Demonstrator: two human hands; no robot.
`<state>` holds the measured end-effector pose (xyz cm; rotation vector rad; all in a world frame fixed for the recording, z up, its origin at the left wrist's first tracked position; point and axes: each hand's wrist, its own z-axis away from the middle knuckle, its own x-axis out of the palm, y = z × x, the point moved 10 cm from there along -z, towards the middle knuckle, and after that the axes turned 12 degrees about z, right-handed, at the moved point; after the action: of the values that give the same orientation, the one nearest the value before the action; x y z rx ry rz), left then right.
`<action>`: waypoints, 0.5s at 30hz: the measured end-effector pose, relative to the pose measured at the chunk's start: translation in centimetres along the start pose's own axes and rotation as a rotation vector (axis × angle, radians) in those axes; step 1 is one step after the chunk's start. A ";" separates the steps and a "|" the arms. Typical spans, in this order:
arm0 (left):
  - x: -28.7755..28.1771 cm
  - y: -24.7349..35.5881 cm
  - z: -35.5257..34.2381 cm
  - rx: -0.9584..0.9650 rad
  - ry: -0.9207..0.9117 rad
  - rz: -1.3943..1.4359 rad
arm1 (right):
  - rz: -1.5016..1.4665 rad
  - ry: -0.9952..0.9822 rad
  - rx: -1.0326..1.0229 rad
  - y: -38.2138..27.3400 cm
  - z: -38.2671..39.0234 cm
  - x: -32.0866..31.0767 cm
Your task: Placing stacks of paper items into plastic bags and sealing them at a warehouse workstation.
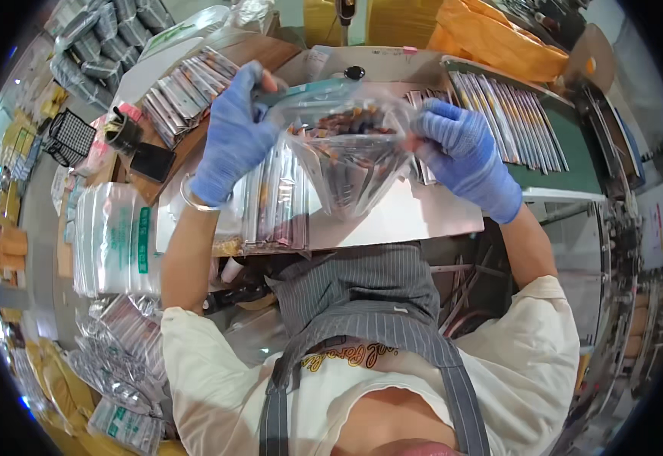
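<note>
A clear plastic bag (347, 171) hangs between my two hands over the near part of the table, its wide top stretched across and its lower end narrowing toward me. Dark and orange printed pieces show in or through its upper part; their kind cannot be made out. My left hand (236, 140), in a blue knit glove with bare fingertips, is closed at the bag's left edge, slightly blurred. On the opposite edge, my right hand (470, 156), gloved the same way, pinches the film. Flat shiny packets (278, 197) stand in a row just below my left hand.
More flat packets (187, 95) lie on the wooden board at left, near a black cup (122, 133). Slim packets (510, 121) line a green tray at right. A stack of clear bags (115, 239) hangs at the table's left edge. An orange sack (491, 42) sits behind.
</note>
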<state>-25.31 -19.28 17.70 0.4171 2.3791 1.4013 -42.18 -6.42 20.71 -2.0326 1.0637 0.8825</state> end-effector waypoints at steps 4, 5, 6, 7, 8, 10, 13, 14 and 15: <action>1.6 -2.7 -0.9 -0.073 -0.287 -0.487 | 0.294 0.049 0.030 3.2 -1.0 2.1; 0.7 -3.0 -0.9 -0.247 -0.103 -0.179 | 0.513 0.056 0.147 2.3 -1.5 0.9; 1.4 -3.3 -1.1 -0.243 -0.091 -0.183 | 0.502 0.176 0.000 -0.4 -1.8 0.7; 2.2 -2.6 -1.2 -0.140 -0.064 -0.114 | 0.522 0.258 -0.013 -2.6 -2.0 1.2; 3.2 -1.7 -1.0 -0.045 -0.048 -0.036 | 0.545 0.331 -0.014 -4.0 -2.0 1.7; 4.7 -3.2 0.3 -0.190 -0.089 0.021 | 0.644 0.385 -0.070 -2.6 -1.3 4.4; 6.0 -3.1 3.3 0.264 0.154 0.343 | 0.248 0.407 -0.155 0.0 -2.0 5.7; 7.0 -5.7 4.4 0.160 0.205 0.637 | 0.235 0.421 -0.164 -0.4 -3.9 5.6; 7.1 -8.0 4.5 0.154 0.207 0.635 | 0.214 0.321 -0.108 0.5 -5.9 6.4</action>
<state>-30.30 -16.51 7.60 1.2067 2.6603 1.5670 -38.28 -13.96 18.72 -2.2318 1.4579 0.7452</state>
